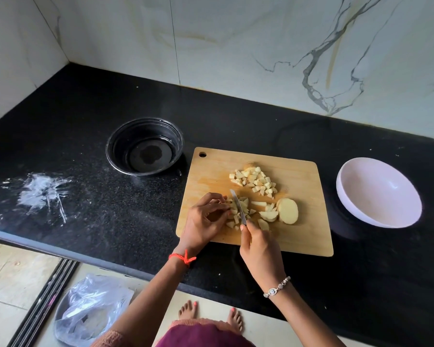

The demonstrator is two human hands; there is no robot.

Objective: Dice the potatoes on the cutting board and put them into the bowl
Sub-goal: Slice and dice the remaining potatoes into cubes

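At the near edge of the wooden cutting board (308,234), a knife (238,207) is gripped by the right hand (257,249), the fingers wrapped round its handle. Just left of the blade, potato strips (236,212) are steadied by the left hand (206,219), its fingertips curled and bunched on them. Those fingertips are best kept tucked back and the cuts kept even and straight down. Right of the blade, a potato half (288,211) remains uncut. A diced pile (254,181) lies toward the board's far edge. Off its right side a white bowl (378,196) stands empty, and off its far left corner stands a black bowl (120,146).
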